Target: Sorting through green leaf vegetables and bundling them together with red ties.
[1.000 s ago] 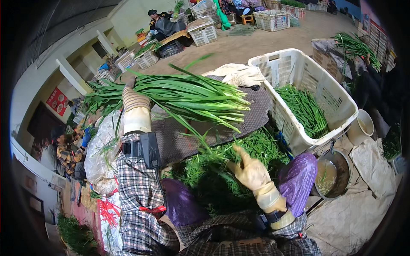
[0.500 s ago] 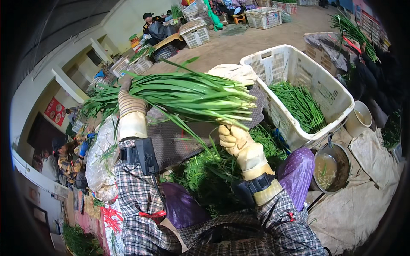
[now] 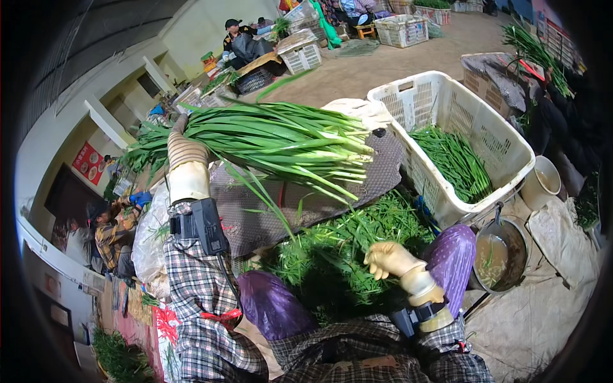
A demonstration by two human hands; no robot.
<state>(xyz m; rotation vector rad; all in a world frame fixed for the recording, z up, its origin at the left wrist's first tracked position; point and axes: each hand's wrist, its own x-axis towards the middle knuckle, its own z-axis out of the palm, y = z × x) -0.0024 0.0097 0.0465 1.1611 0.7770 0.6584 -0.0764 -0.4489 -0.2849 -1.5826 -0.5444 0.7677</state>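
Head view: the left hand [image 3: 185,153], in a pale rubber glove, sits in the upper left of the frame with its fingers wrapped tight around a thick bunch of long green onions [image 3: 274,137]. The bunch lies nearly level across the upper middle of the frame, with dark leaf tips fanning out past the hand to the left and pale stalk ends pointing right, over a dark mesh mat [image 3: 300,198]. A few loose leaves droop from the bunch toward the centre. A black device [image 3: 201,223] is strapped on the left wrist, above a plaid sleeve [image 3: 198,287].

The right hand [image 3: 389,258], also gloved, hangs in the lower middle of the frame with its fingers loosely curled and nothing in them, just above a heap of green trimmings [image 3: 345,249] that fills the centre between the mat and the person's purple-covered knees.

At the upper right stands a white plastic crate [image 3: 460,108] with a layer of greens inside it. Just below it at the right edge are a metal pan [image 3: 501,252] of murky water and a pale bucket [image 3: 543,182]. Other people sit among more crates along the top edge, and one in a plaid shirt crouches at the far left
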